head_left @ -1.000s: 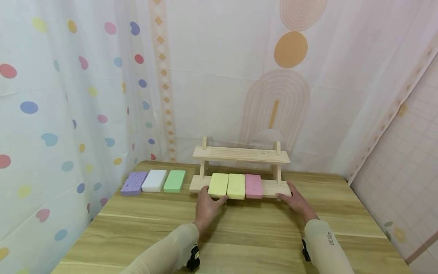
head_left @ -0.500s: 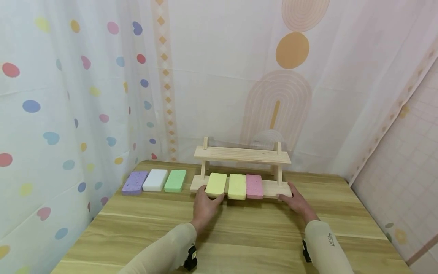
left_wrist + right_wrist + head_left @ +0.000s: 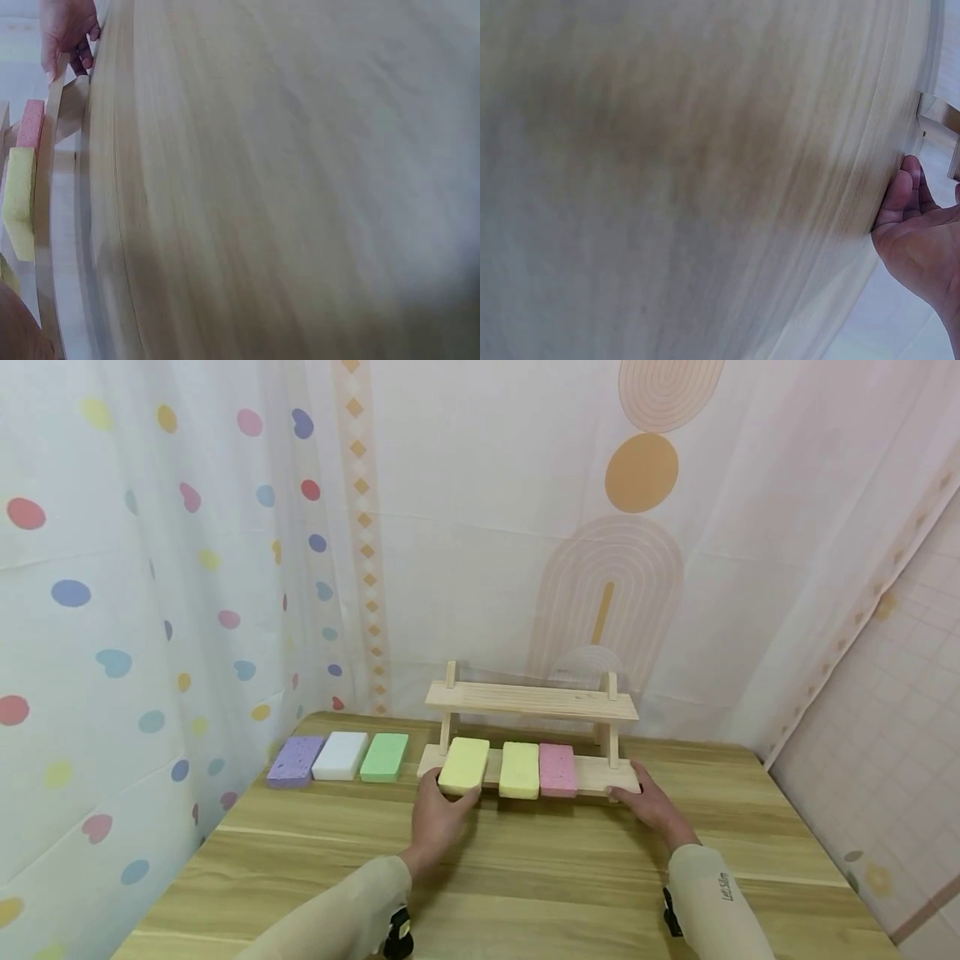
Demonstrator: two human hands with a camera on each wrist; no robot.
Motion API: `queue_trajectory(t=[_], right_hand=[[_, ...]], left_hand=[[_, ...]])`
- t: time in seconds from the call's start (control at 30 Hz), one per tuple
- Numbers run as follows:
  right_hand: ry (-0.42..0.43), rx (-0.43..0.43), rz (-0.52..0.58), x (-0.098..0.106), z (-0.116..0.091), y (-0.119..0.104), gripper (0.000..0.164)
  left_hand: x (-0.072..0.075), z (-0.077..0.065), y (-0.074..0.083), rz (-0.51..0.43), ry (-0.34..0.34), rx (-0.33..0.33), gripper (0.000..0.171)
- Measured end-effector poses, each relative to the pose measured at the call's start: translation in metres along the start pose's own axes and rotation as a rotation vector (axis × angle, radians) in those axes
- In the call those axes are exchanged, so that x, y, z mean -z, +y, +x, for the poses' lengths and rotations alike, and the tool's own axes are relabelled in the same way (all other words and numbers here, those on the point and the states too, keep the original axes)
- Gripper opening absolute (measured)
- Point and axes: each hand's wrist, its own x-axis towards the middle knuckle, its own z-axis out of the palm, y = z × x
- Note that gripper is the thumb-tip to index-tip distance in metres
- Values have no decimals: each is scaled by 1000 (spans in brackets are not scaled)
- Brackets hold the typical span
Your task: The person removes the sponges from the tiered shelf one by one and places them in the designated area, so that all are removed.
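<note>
So both arms stretch forward in the head view, in cream fabric long sleeves [image 3: 337, 906], the right sleeve [image 3: 711, 885] with dark lettering on it. Chunky black wrist gadget [image 3: 399, 935] on the left arm, and a matching black one [image 3: 672, 912] on the right. Bare left hand [image 3: 437, 817] is gripping, thumb out to the right and fingers over on the left. Bare right hand [image 3: 651, 802] angles inward, pinching, thumb closer to the body than the fingers. Hands are well apart btw. Right wrist cam gets some of that palm too.
</note>
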Motion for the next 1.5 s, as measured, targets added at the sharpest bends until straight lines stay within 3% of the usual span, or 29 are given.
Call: queue_trajectory(t=[0.4,0.83,1.03,1.1,1.3,1.5], right_hand=[[11,-16,-15,-4,-11,-13,98],[15,22,14,-3,-7,-3,109],[14,2,-7,-4,-9,-9,100],[11,-10,-6,-4,-8,-10,99],[12,-4,19,-1,0,1,117],[27,-5,-7,-5,-10,-12,100]], left_hand=[[38,3,-8,-40,8,-17,67],[79,-3,-23,2,6,53,74],[97,-7,-31,30,10,73,75],[102,-9,-34,46,15,83,73],[114,-16,-42,70,15,117,76],[120,-18,-53,103,2,138,77]])
